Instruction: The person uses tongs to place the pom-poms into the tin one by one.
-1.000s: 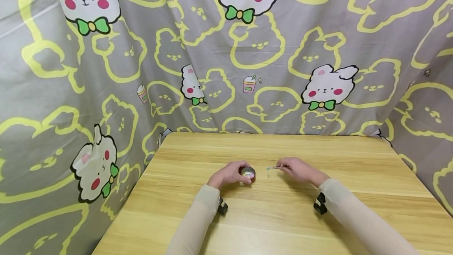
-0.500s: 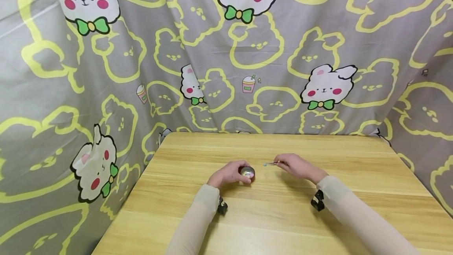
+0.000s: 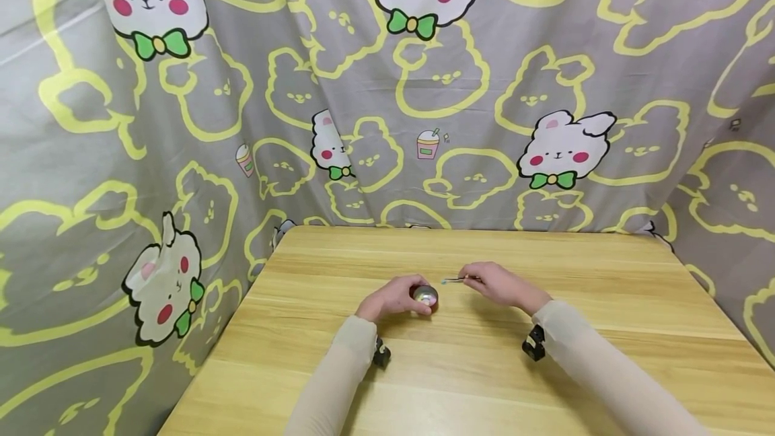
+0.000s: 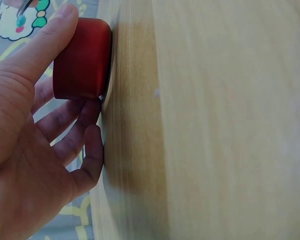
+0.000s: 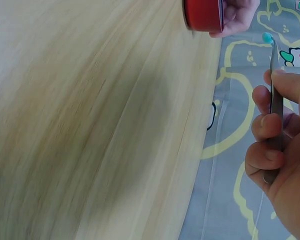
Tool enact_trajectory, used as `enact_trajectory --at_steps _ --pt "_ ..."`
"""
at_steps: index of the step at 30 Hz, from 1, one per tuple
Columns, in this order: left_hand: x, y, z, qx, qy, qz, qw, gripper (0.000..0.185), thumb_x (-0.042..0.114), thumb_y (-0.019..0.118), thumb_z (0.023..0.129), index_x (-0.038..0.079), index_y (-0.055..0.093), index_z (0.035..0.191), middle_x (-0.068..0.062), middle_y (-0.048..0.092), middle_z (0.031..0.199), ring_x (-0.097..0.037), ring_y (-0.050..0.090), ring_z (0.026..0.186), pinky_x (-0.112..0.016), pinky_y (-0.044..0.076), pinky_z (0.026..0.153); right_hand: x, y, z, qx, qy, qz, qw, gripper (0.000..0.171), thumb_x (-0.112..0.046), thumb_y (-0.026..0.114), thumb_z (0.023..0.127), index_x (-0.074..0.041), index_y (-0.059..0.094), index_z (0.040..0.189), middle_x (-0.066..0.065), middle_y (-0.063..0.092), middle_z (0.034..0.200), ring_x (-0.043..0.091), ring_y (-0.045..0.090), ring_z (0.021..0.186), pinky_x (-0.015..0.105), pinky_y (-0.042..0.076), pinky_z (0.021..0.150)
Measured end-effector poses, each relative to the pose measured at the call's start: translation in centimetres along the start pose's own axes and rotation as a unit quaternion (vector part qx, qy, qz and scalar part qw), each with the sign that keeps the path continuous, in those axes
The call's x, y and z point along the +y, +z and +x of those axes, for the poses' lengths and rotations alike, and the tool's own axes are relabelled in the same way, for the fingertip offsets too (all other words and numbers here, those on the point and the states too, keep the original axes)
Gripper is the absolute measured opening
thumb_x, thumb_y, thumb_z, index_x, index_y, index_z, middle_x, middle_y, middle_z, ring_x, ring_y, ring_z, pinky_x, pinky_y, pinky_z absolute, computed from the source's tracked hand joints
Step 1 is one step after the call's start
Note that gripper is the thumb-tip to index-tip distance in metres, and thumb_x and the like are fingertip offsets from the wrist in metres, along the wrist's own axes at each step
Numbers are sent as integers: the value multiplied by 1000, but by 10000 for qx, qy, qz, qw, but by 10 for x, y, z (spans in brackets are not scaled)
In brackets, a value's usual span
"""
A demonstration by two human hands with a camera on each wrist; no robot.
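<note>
My left hand (image 3: pixel 396 297) grips a small round red container (image 4: pixel 82 62), thumb on the near side and fingers behind, down on the wooden table. From above, the container's shiny, light-coloured inside shows within a dark rim. My right hand (image 3: pixel 498 283) is raised over the table to the right of it and holds metal tweezers (image 5: pixel 276 107) between thumb and curled fingers. A small teal bead (image 5: pixel 267 37) is pinched in the tweezer tips, which point left. In the head view, bead and tips are just right of and slightly beyond the container.
The wooden table (image 3: pixel 472 382) reaches back to a grey patterned curtain (image 3: pixel 363 86), which also hangs along the left and right sides. Each wrist carries a small black camera mount.
My right hand has moved left and slightly farther back, bringing the tweezers and bead closer to the container. The left hand and the red container have stayed in place.
</note>
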State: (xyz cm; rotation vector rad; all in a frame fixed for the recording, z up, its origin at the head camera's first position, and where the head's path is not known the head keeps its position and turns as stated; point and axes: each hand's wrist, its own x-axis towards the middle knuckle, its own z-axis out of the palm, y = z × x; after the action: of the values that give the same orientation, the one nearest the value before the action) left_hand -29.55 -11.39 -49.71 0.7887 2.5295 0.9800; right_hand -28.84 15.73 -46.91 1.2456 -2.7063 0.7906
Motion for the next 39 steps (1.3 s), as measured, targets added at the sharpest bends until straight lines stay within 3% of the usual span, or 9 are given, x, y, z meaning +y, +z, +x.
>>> enact_trajectory --at_steps 14,39 --pt "0 0 1 -10 -108 -67 9999 39 32 79 77 21 61 110 10 59 98 -8 55 89 -26 44 80 -7 11 7 61 -336 -64 9994 12 -10 54 97 -10 64 102 2 65 93 8 56 80 33 47 70" --pt "-2 -1 1 -23 -23 -22 10000 43 34 79 77 19 60 112 10 59 100 -9 56 90 -26 44 81 -9 25 15 -95 -319 -107 9994 12 -10 54 96 -11 64 102 -3 65 97 12 60 87 34 49 75"
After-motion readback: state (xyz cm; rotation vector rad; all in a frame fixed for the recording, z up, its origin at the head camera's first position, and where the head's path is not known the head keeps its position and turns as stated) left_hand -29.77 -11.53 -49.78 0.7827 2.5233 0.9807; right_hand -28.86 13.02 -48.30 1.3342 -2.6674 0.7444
